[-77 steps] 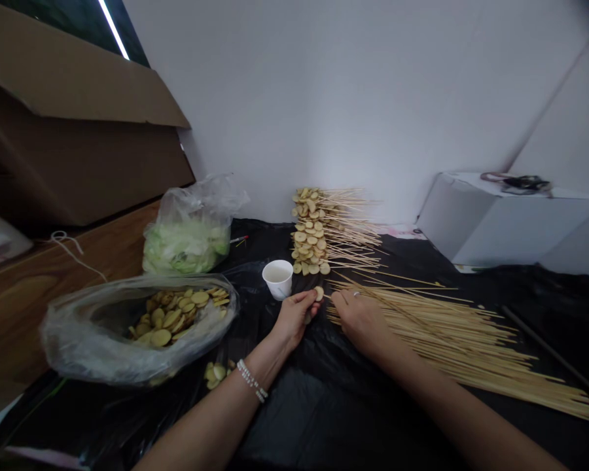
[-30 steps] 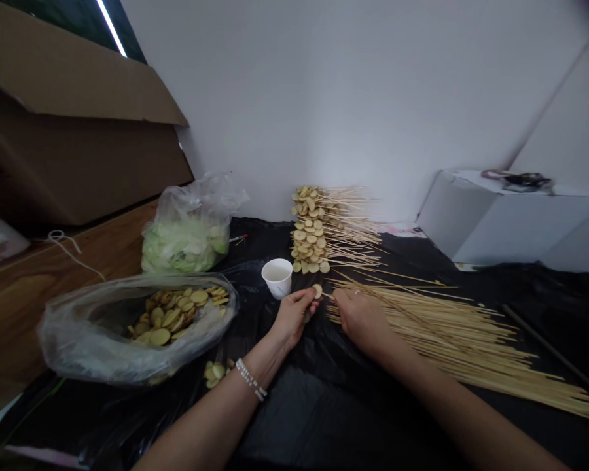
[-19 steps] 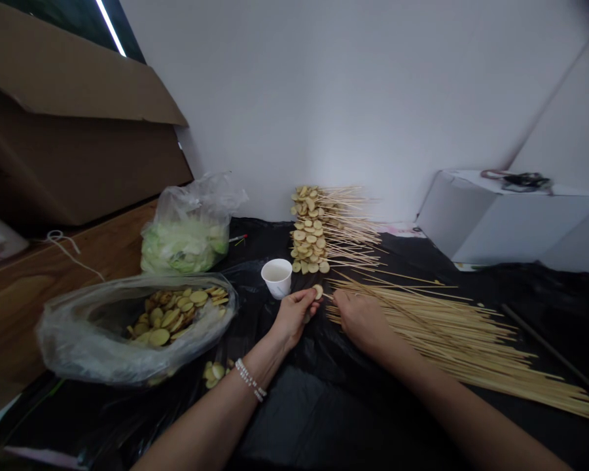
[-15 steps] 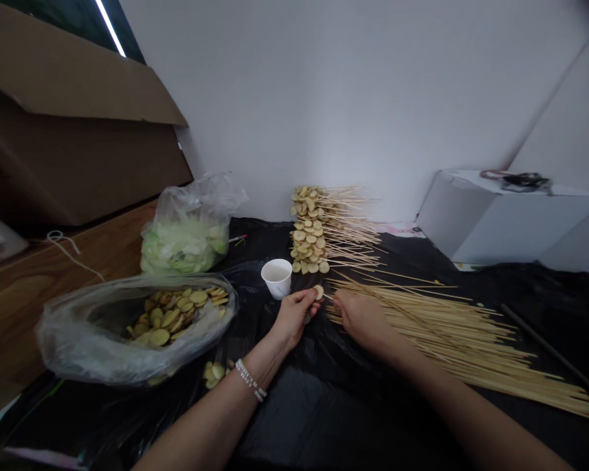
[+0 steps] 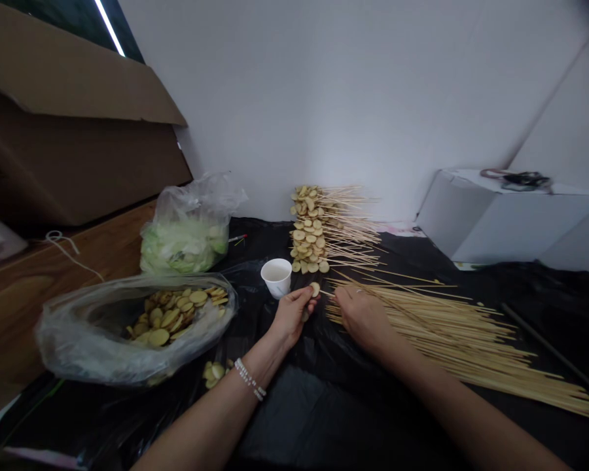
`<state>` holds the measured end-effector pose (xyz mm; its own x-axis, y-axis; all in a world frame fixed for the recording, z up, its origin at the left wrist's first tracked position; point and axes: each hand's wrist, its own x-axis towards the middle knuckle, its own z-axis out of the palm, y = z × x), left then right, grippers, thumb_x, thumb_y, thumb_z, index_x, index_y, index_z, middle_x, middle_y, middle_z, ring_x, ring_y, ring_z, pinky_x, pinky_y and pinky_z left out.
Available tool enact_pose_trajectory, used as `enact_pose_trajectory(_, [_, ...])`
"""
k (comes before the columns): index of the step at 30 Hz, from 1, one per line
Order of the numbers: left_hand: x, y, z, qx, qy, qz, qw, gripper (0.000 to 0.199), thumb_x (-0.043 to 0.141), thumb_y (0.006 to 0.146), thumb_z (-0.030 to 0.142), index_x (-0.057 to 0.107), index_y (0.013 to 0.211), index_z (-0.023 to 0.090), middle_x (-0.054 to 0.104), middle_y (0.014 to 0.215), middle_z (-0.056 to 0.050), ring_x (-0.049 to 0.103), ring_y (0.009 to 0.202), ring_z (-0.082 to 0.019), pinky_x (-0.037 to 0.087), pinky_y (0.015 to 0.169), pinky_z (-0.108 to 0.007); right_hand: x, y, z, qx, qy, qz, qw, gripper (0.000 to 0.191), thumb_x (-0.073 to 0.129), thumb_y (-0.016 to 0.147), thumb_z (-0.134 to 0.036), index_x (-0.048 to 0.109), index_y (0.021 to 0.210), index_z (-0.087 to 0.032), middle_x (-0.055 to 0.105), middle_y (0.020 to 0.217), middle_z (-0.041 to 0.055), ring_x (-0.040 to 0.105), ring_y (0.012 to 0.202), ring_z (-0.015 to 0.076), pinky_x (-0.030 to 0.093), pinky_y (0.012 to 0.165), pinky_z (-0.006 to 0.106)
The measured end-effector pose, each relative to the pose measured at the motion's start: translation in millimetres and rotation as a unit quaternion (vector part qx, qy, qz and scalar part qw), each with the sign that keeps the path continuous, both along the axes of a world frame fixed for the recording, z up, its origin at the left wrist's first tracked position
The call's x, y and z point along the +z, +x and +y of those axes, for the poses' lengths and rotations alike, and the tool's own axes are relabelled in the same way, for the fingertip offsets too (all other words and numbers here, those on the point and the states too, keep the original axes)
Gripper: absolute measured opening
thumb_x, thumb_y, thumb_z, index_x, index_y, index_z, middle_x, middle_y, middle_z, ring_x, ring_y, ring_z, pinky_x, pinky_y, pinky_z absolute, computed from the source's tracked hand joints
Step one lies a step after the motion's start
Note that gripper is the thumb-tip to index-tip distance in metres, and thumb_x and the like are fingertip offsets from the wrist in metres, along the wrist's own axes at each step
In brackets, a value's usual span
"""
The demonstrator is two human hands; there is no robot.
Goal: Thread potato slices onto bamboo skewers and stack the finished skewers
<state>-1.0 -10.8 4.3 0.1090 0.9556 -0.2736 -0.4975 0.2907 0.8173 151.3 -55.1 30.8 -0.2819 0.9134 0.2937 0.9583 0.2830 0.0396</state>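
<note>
My left hand (image 5: 290,316), with a beaded bracelet at the wrist, pinches a round, pale potato slice (image 5: 315,289) between thumb and fingers. My right hand (image 5: 360,313) is closed around a thin wooden skewer (image 5: 326,294), whose far end reaches the slice. Whether the tip has pierced it I cannot tell. A white paper cup (image 5: 277,280) stands just behind my left hand. Beyond both hands lies a stack of skewered potato slices (image 5: 308,241), sticks pointing right. Loose bare skewers (image 5: 464,350) spread beside and beneath my right forearm.
At left, an open plastic bag (image 5: 86,347) holds many slices, and a few loose slices (image 5: 213,374) lie near my left forearm. Behind are a bag of pale green vegetables (image 5: 184,245) and a cardboard box (image 5: 83,157). A white box (image 5: 515,219) stands right on the black plastic sheet (image 5: 294,412).
The potato slice in my left hand has shifted slightly left. More of the skewer shows between my hands, and the fingers of my right hand have turned a little.
</note>
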Motion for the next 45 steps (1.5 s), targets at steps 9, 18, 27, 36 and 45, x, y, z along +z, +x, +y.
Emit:
enact_pose_trajectory(9, [0.2, 0.4, -1.6, -0.013, 0.012, 0.017, 1.000, 0.030, 0.085, 0.053, 0.030, 0.071, 0.070, 0.009, 0.065, 0.068, -0.005, 0.052, 0.053, -0.003, 0.040, 0.046, -0.011, 2.0, -1.6, 2.2, -0.012, -0.067, -0.007, 0.998, 0.024, 0.033, 0.095, -0.022, 0.056, 0.093, -0.016, 0.067, 0.083, 0.0084, 0.062, 0.070, 0.0186, 0.030, 0.057, 0.028])
enact_pose_trajectory(18, [-2.8, -0.5, 0.0, 0.008, 0.029, -0.004, 1.000, 0.035, 0.086, 0.049, 0.031, 0.072, 0.071, 0.009, 0.065, 0.067, -0.004, 0.051, 0.052, -0.002, 0.039, 0.046, -0.010, -2.2, 0.0, 4.1, 0.010, -0.007, 0.058, 0.998, 0.023, 0.034, 0.096, -0.025, 0.055, 0.092, -0.017, 0.063, 0.090, 0.0055, 0.056, 0.076, 0.0158, 0.029, 0.059, 0.027])
enact_pose_trajectory(27, [-3.7, 0.8, -1.1, -0.013, 0.021, 0.009, 1.000, 0.034, 0.086, 0.049, 0.033, 0.071, 0.068, 0.009, 0.065, 0.067, -0.005, 0.051, 0.052, -0.002, 0.039, 0.046, -0.010, 0.3, 0.2, 0.1, -0.009, -0.008, -0.013, 1.000, 0.025, 0.033, 0.095, -0.019, 0.057, 0.089, -0.016, 0.065, 0.082, 0.0085, 0.059, 0.070, 0.0178, 0.024, 0.055, 0.029])
enact_pose_trajectory(36, [-6.1, -0.2, -1.2, -0.032, 0.035, 0.033, 0.998, 0.035, 0.084, 0.053, 0.036, 0.071, 0.071, 0.009, 0.065, 0.069, -0.005, 0.050, 0.051, -0.002, 0.038, 0.045, -0.011, 1.5, 0.0, 4.8, -0.024, -0.089, 0.055, 0.994, 0.029, 0.032, 0.096, -0.028, 0.058, 0.089, -0.018, 0.067, 0.079, 0.0066, 0.060, 0.069, 0.0169, 0.027, 0.057, 0.028])
enact_pose_trajectory(45, [-0.2, -0.5, -0.1, 0.009, 0.020, -0.009, 1.000, 0.031, 0.086, 0.051, 0.029, 0.071, 0.070, 0.009, 0.066, 0.068, -0.004, 0.052, 0.052, -0.003, 0.039, 0.046, -0.011, -2.4, 4.3, 5.8, 0.004, -0.023, 0.081, 0.996, 0.022, 0.036, 0.095, -0.028, 0.054, 0.089, -0.018, 0.065, 0.086, 0.0057, 0.057, 0.076, 0.0165, 0.029, 0.062, 0.027])
